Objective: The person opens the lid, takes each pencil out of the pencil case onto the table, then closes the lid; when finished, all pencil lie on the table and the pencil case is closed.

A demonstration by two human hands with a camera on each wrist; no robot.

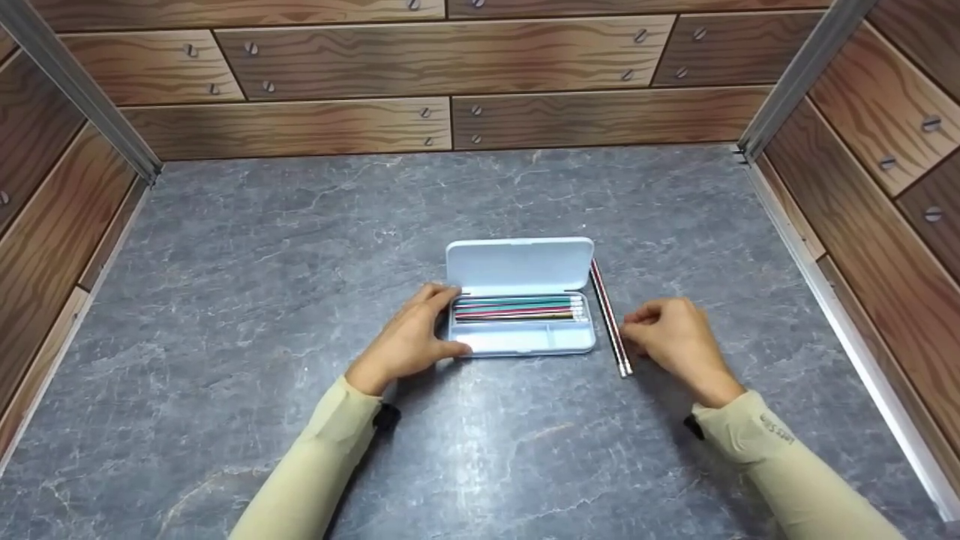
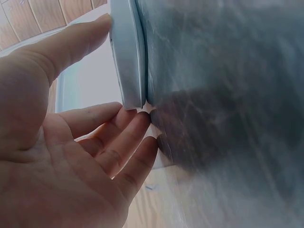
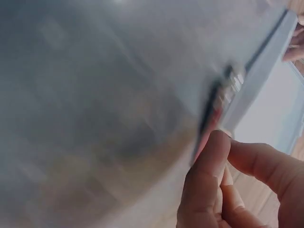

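A light blue pencil case [image 1: 521, 349] lies with its lid [image 1: 520, 266] raised at the back. Several striped pencils [image 1: 517, 309] lie in its rear compartment, metal-tipped ends to the right. My left hand [image 1: 409, 337] holds the case's left end, thumb at the front corner and fingers at the back; the left wrist view shows the thumb against the case [image 2: 127, 57]. Just right of the case, a few red, white and black striped pencils [image 1: 609, 315] lie side by side on the tabletop. Beside them is my right hand [image 1: 675, 341], fingers curled and thumb meeting the index finger, nothing visible between them.
The grey marbled tabletop [image 1: 300, 225] extends around the case. Wood-patterned panels [image 1: 450, 60] stand along the back and both sides, with metal posts [image 1: 795, 75] at the corners. The case's front compartment has a small divider at its right.
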